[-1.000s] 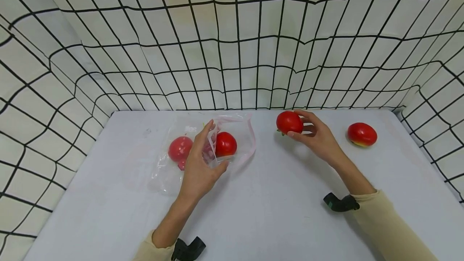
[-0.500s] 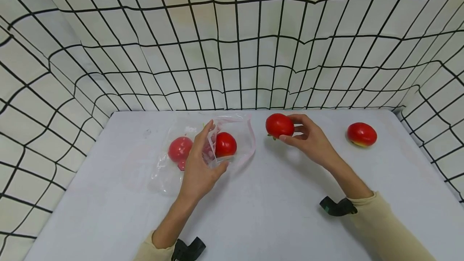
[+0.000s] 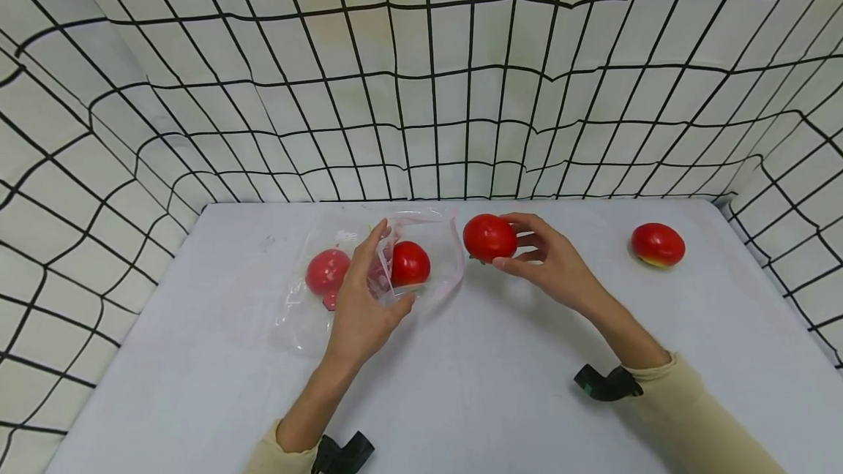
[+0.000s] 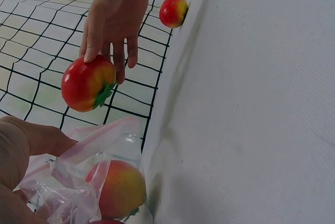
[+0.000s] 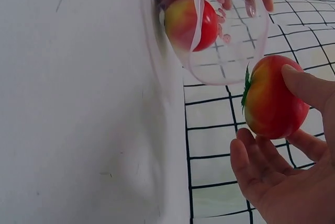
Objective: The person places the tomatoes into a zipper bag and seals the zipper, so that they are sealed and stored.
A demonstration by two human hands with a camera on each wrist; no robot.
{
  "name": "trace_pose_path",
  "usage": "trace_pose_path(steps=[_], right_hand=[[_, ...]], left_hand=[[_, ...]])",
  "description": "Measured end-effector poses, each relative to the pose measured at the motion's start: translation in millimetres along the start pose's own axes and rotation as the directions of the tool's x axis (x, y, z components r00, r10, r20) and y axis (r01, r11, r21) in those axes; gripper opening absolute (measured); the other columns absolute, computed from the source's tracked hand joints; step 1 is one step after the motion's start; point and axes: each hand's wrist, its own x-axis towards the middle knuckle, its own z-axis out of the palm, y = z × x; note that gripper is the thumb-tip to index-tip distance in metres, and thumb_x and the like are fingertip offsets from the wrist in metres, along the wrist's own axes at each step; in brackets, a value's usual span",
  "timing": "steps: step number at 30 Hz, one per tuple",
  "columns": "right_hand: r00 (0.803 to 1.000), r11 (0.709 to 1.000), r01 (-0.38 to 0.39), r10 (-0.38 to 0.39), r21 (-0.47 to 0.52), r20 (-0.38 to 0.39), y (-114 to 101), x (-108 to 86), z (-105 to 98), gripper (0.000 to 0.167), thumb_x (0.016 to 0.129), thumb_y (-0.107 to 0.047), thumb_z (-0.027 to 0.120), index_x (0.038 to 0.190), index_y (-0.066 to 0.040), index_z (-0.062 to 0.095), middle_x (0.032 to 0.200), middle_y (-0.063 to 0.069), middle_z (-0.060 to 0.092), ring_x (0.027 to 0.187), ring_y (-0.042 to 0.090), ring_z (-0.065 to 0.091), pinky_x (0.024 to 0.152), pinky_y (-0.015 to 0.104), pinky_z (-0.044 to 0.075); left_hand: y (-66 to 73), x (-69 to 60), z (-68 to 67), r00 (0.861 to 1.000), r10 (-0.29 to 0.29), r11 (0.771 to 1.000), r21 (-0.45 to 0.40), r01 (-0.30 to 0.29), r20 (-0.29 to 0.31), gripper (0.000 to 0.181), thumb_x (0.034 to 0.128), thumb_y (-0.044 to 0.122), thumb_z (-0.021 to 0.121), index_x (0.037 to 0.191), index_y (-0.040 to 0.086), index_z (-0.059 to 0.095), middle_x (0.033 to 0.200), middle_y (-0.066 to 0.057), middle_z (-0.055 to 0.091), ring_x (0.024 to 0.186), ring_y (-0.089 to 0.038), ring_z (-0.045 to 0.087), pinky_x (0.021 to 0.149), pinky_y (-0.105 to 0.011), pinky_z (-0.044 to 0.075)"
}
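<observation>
Above the desk, head view: the right grip holds a red tomato between thumb and fingers, just beside the mouth of the clear bag.
Left grip, head view: the left grip is spread, thumb well apart from straight fingers, touching the bag.
Other tomatoes, head view: the nearer bagged tomato sits just right of the left grip; the farther bagged tomato lies on that grip's other side; the loose tomato rests well right of the right grip.
Bag, left wrist view: its thin film bunches beside the left grip; it looks limp, slick and easily creased, best held by the pink edge.
Held tomato, right wrist view: its green calyx faces away from the palm. The glossy skin is probably slippery and the body firm, perhaps light; thumb and fingers opposed at its widest sides should suit it.
</observation>
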Motion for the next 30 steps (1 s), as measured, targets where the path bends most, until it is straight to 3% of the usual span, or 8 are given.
trace_pose_path(steps=[10, 19, 30], right_hand=[[0.999, 0.999, 0.032, -0.032, 0.005, 0.009, -5, -1.2, 12, 0.067, 0.090, -0.022, 0.082, 0.149, -0.022, 0.050, 0.140, 0.008, 0.059, 0.120, 0.028, 0.062, 0.094, 0.033, 0.061], [0.998, 0.999, 0.044, -0.044, 0.014, 0.036, -13, -2.8, 24, 0.067, 0.091, -0.023, 0.081, 0.149, -0.021, 0.049, 0.141, 0.009, 0.059, 0.119, 0.027, 0.063, 0.098, 0.046, 0.060], [0.997, 0.998, 0.063, -0.064, 0.027, 0.038, -16, -2.9, 33, 0.065, 0.090, -0.023, 0.082, 0.147, -0.019, 0.050, 0.141, 0.008, 0.060, 0.118, 0.027, 0.064, 0.097, 0.046, 0.060]], left_hand=[[-0.3, -0.1, 0.1, 1.000, 0.000, 1.000, -0.001, 0.000, -0.002, 0.115, 0.0691, 0.003, 0.092, 0.164, 0.031, 0.032, 0.160, 0.000, 0.046, 0.151, -0.025, 0.041, 0.103, -0.055, 0.058], [0.4, -0.2, -0.1, 1.000, 0.003, 1.000, 0.010, -0.003, -0.007, 0.115, 0.0684, 0.004, 0.092, 0.163, 0.029, 0.033, 0.160, -0.001, 0.047, 0.151, -0.026, 0.042, 0.102, -0.055, 0.058], [1.0, -1.4, 0.1, 1.000, -0.003, 1.000, 0.019, 0.003, -0.001, 0.116, 0.0680, 0.004, 0.092, 0.164, 0.030, 0.032, 0.161, -0.001, 0.046, 0.151, -0.026, 0.042, 0.103, -0.056, 0.057]])
